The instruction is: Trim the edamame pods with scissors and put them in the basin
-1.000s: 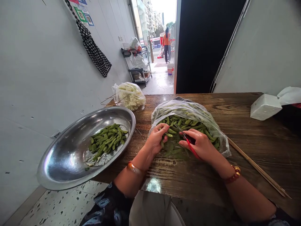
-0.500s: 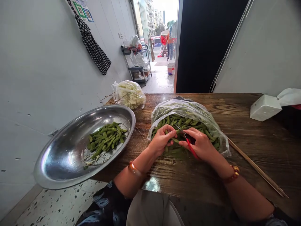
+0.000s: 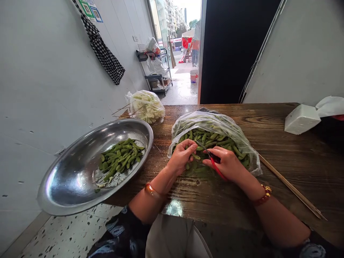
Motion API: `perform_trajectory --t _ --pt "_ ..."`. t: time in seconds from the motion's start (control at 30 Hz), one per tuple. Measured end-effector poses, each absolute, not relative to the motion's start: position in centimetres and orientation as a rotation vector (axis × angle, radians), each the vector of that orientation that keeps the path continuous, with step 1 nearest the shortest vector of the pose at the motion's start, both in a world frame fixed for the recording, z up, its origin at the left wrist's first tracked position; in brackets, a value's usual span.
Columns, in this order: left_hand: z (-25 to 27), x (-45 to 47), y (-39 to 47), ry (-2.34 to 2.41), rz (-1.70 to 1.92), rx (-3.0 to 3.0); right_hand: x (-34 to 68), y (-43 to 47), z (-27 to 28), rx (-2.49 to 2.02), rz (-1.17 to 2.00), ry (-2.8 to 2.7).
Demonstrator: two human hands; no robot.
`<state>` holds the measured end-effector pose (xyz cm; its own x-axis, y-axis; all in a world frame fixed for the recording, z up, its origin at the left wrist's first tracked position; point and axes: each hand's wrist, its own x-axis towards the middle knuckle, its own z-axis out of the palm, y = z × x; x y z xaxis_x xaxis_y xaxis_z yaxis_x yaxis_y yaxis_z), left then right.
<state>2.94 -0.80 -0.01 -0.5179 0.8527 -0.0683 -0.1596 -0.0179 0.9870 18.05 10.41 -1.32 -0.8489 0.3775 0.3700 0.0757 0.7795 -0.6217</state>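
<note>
My left hand (image 3: pixel 182 156) pinches a green edamame pod (image 3: pixel 196 156) at the front of a clear plastic bag (image 3: pixel 188 120). In my right hand (image 3: pixel 227 163) are red-handled scissors (image 3: pixel 217 168), their blades pointing up and left near the fingers of my left hand. More edamame pods (image 3: pixel 212 138) fill the bag and show through its mouth. To the left, a large oval steel basin (image 3: pixel 64 182) holds a pile of edamame pods (image 3: pixel 122 156) along with some small scraps.
A bag of cut cauliflower (image 3: pixel 146 107) and thin sticks lie behind the basin. Bamboo skewers (image 3: pixel 292 188) rest on the wooden table (image 3: pixel 274 157) at right. A white tissue box (image 3: pixel 302 119) stands near the right wall. Beyond the table is a shelf cart (image 3: pixel 156 68) by the doorway.
The camera view has shifted slightly. The scissors blades look closer together and sit a little lower beside my left hand, which still holds a pod.
</note>
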Motion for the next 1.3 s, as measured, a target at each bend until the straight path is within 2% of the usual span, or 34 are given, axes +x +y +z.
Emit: perform_trajectory --t 0.43,0.6,0.73,0.9,1.13,1.3 --pt "1.2 0.1 -1.2 1.476 1.902 0.553 18.5 10.9 -0.1 -0.449 0.819 -2.287" --pt "0.7 0.0 -1.1 1.884 1.711 0.989 18.4 10.8 -0.2 -0.418 0.811 -2.284" --pt "-0.7 0.0 -0.6 2.314 1.378 1.404 18.3 10.9 -0.5 -0.392 0.834 -2.290" --pt "-1.9 -0.3 -0.3 2.455 1.109 1.578 18.2 10.8 -0.6 -0.362 0.855 -2.287" --pt "-2.0 -0.2 -0.3 2.449 1.149 1.602 18.1 10.7 -0.7 -0.361 0.838 -2.300" --pt "-0.9 0.3 -0.5 2.138 1.506 1.341 18.2 11.0 -0.8 -0.372 0.848 -2.299"
